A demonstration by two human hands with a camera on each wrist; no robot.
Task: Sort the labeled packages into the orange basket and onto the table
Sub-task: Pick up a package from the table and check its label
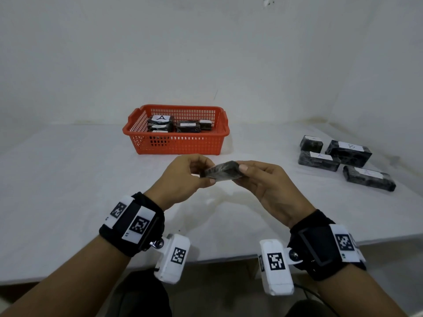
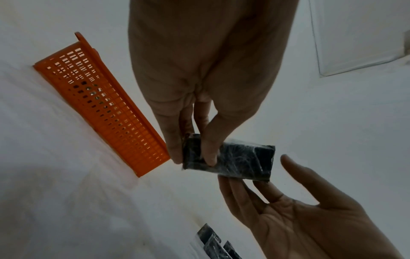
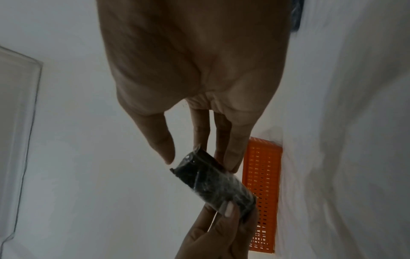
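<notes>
A dark, film-wrapped package point(image 1: 222, 171) hangs in the air in front of the orange basket point(image 1: 176, 134), its label out of sight. My left hand point(image 1: 207, 177) pinches its left end between thumb and fingers; the left wrist view shows that pinch on the package point(image 2: 241, 161). My right hand point(image 1: 240, 173) has straight fingers under the right end, with the thumb just off it. In the right wrist view the package point(image 3: 206, 182) lies against those fingertips point(image 3: 231, 166). The basket holds several packages point(image 1: 160, 123) labeled A.
Several labeled packages point(image 1: 348, 152) lie on the white table point(image 1: 68, 179) at the right, marked A or B. The basket stands near the back wall. The table's front edge point(image 1: 206, 259) runs just behind my wrists.
</notes>
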